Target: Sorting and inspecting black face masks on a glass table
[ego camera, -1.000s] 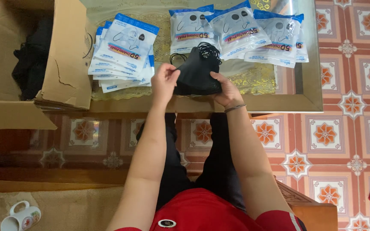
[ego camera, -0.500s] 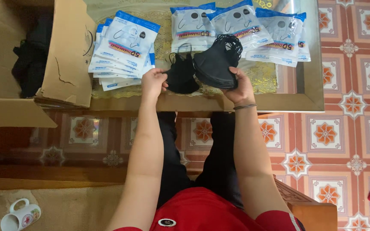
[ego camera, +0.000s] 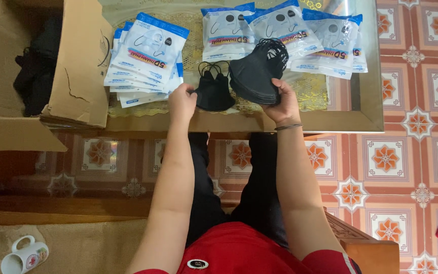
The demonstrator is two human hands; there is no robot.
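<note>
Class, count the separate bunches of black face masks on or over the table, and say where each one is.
2. A small bunch is pinched by the left hand; a thicker stack is held in the right hand. More may lie in the cardboard box.

left hand (ego camera: 182, 100) pinching black mask (ego camera: 213, 91), right hand (ego camera: 284, 104) (stack)

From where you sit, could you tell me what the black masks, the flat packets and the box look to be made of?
Black masks, held in the right hand: soft matte fabric, probably non-woven, with thin ear loops. Flat packets: glossy plastic film, clear with blue edges, catching glare. Box: brown cardboard, its flap torn and creased.
</note>
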